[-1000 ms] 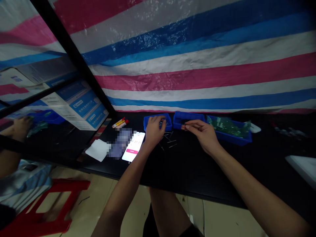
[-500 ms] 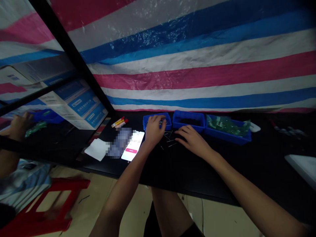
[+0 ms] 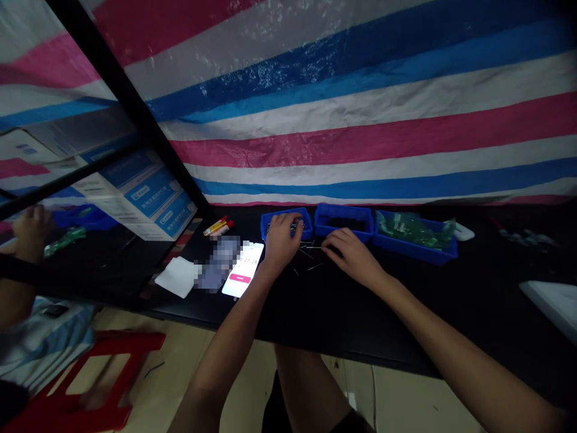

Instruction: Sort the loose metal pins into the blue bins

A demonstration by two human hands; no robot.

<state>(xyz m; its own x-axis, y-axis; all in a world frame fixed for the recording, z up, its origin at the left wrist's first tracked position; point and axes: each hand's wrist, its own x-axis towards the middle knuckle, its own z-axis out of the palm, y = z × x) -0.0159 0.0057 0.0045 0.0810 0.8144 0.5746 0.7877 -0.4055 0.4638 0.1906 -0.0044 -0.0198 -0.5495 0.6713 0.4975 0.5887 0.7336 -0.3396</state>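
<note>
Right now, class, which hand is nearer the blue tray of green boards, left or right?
Right. The right hand lies just short of the blue tray, off its left end; the left hand is farther away, over a smaller blue tray.

smooth blue plastic bins (image 3: 344,211), thin metal pins (image 3: 315,266), matt blk benchtop (image 3: 342,319), woven plastic tarp (image 3: 360,144)

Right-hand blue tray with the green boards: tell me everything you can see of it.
The blue tray is a shallow, open rectangular bin, plastic by its look, on the black bench. It is heaped with green circuit boards, seemingly in clear wrapping. Another blue tray sits at its left end; the right hand is near, not touching.
</note>
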